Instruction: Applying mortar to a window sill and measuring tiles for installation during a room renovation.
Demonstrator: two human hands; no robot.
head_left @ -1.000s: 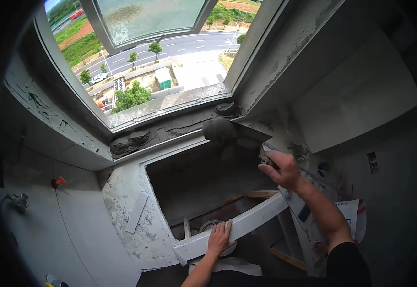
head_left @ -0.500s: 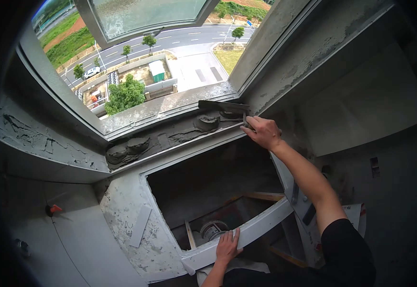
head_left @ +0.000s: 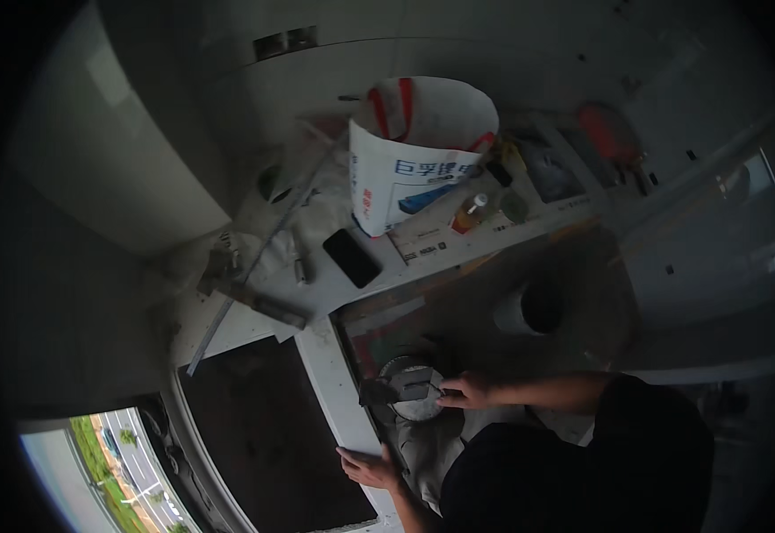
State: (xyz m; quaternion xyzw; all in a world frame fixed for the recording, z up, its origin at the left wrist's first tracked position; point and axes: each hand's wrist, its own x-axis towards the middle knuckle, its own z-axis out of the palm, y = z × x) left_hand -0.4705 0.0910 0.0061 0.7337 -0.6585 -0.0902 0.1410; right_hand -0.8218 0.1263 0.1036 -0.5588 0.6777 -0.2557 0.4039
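My right hand point(head_left: 465, 391) grips a plastering trowel point(head_left: 378, 392) by its handle end. The dark blade lies over the round bucket point(head_left: 417, 408), which has grey material in it, with the floor below. My left hand point(head_left: 368, 467) rests on the white counter strip point(head_left: 327, 377) beside the dark cutout, fingers stretched over its edge. Below the bucket, close to my body, lies crumpled pale cloth or sacking point(head_left: 430, 449).
On the counter stand a white bag point(head_left: 423, 124) with red handles, a small bottle point(head_left: 470, 214), a black phone point(head_left: 352, 258), a long metal straightedge point(head_left: 263, 266) and hand tools point(head_left: 263, 306). A grey bucket point(head_left: 528, 309) stands on the floor. The window point(head_left: 116, 471) is at lower left.
My view has swung right, away from the window ledge. My right hand has brought the trowel from the mortared sill down to the bucket. My left hand stays on the white strip.
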